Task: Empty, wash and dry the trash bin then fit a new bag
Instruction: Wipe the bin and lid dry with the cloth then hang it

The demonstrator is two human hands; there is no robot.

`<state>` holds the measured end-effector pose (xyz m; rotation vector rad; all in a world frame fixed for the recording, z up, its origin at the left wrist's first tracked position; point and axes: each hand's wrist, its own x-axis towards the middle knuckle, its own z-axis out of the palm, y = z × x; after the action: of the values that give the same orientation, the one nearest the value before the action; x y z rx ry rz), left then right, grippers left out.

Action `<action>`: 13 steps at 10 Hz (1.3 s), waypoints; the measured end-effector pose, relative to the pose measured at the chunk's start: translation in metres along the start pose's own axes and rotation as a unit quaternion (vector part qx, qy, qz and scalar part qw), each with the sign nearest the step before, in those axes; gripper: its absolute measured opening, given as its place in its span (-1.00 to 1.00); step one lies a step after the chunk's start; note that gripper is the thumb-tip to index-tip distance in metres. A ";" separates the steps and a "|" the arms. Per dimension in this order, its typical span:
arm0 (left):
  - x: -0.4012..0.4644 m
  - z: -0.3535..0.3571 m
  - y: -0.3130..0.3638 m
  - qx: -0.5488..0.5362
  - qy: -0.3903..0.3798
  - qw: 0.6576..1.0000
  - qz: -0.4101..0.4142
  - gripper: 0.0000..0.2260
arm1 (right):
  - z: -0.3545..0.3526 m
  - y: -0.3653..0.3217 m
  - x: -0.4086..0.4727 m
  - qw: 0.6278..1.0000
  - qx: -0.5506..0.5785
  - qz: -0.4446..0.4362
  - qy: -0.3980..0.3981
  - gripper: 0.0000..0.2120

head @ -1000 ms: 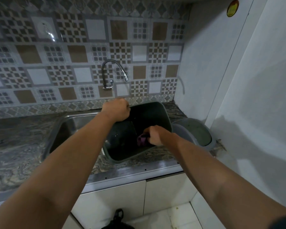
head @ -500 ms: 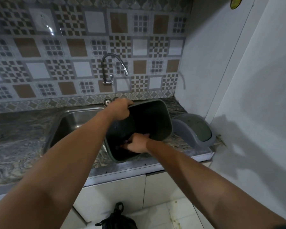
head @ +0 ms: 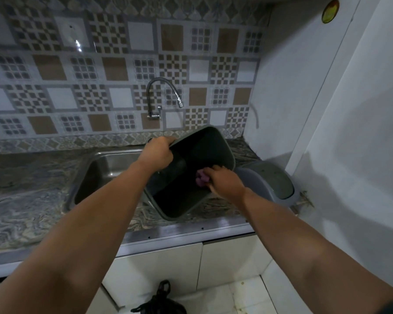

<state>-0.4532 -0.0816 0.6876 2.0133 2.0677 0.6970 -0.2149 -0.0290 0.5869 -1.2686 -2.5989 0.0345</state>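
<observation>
Countertop (head: 32, 200): bin lid (head: 268, 182) beside bin (head: 213, 143); bag (head: 161, 302), probably trash, below.

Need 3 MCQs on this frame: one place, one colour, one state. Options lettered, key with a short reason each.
1. Where does the bin lid lie?
A. on the counter, right of the bin
B. inside the sink
C. on the floor

2. What colour is the cloth in the right hand?
A. yellow
B. purple
C. white

3. What is the left hand doing?
A. turning the faucet
B. resting flat on the counter
C. gripping the rim of the trash bin

Key: 1 A, the grey lid sits on the counter by the wall. 2 B, a purple wad shows at the fingers inside the bin. 3 C, the fingers curl over the bin's upper left rim; no water runs from the faucet.
</observation>
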 end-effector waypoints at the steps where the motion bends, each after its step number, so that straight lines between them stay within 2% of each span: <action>1: -0.002 -0.017 -0.009 -0.037 0.040 0.998 -0.025 -0.63 | -0.002 0.012 0.010 0.969 0.079 0.015 0.233 -0.71; 2: -0.003 -0.034 -0.014 -0.089 0.048 0.994 -0.046 -0.68 | -0.029 0.002 0.026 0.872 0.268 0.122 0.390 -0.80; 3: -0.005 -0.041 -0.017 -0.156 0.033 0.984 -0.074 -0.73 | -0.049 -0.021 0.040 0.755 0.414 0.177 0.477 -0.79; 4: -0.007 -0.045 -0.023 -0.244 0.033 0.962 -0.115 -0.74 | -0.036 -0.030 0.043 0.690 0.480 0.227 0.493 -0.77; 5: -0.008 -0.047 -0.020 -0.322 0.052 0.934 -0.148 -0.77 | -0.008 -0.037 0.044 0.703 0.545 0.220 0.401 -0.80; 6: -0.008 -0.046 -0.018 -0.411 0.079 0.890 -0.183 -0.78 | 0.005 -0.049 0.040 0.668 0.607 0.246 0.351 -0.66; 7: -0.008 -0.044 -0.023 -0.444 0.087 0.869 -0.200 -0.77 | 0.018 -0.046 0.034 0.668 0.611 0.288 0.312 -0.64; 8: -0.008 -0.043 -0.027 -0.458 0.087 0.859 -0.213 -0.80 | 0.050 -0.033 0.029 0.656 0.608 0.376 0.242 -0.53; 9: -0.009 -0.051 -0.030 -0.468 0.090 0.851 -0.220 -0.81 | 0.065 -0.041 0.009 0.605 0.621 0.475 0.152 -0.39; 10: -0.006 -0.059 -0.030 -0.453 0.110 0.861 -0.204 -0.82 | 0.066 -0.044 -0.025 0.612 0.591 0.524 0.040 -0.72; 11: 0.002 -0.066 -0.021 -0.447 0.128 0.864 -0.196 -0.85 | 0.065 -0.029 -0.043 0.687 0.521 0.498 0.094 -0.80; 12: 0.025 -0.050 0.000 -0.466 0.124 0.856 -0.188 -0.86 | 0.035 -0.014 -0.041 0.701 0.485 0.474 0.221 -0.85; 13: 0.034 -0.041 0.028 -0.492 0.120 0.845 -0.175 -0.80 | -0.012 0.002 -0.026 0.670 0.520 0.447 0.285 -0.90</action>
<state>-0.4485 -0.0578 0.7422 0.9764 1.5430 1.5561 -0.1951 -0.0492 0.5926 -1.4817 -0.8516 0.9515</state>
